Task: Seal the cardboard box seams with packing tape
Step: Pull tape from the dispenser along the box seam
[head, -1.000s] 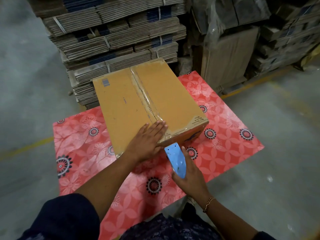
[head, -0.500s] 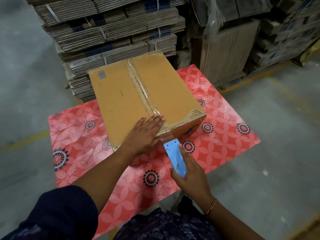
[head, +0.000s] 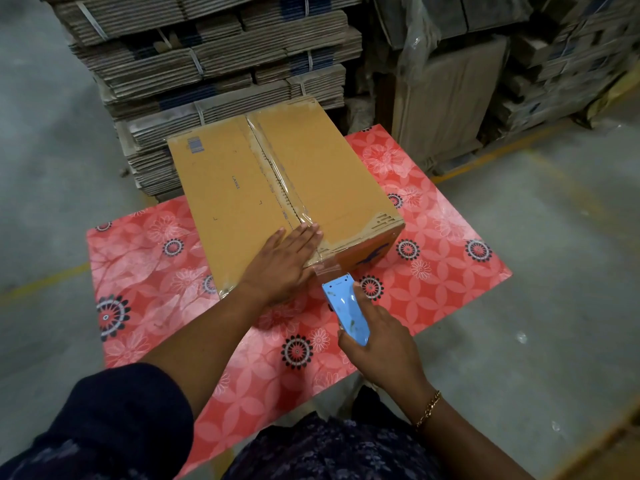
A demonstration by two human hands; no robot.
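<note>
Dim, even warehouse light; glare streaks the clear packing tape (head: 277,174) on the brown cardboard box (head: 311,168). Wide-angle bending and soft blur mark the frame's darker edges.

The surface (head: 450,271) wears a red cover printed with pale flowers and dark rosettes. The box (head: 277,188) sits directly on it, toward the far edge. Nearer than the box and to both its sides, only the cover shows.
</note>
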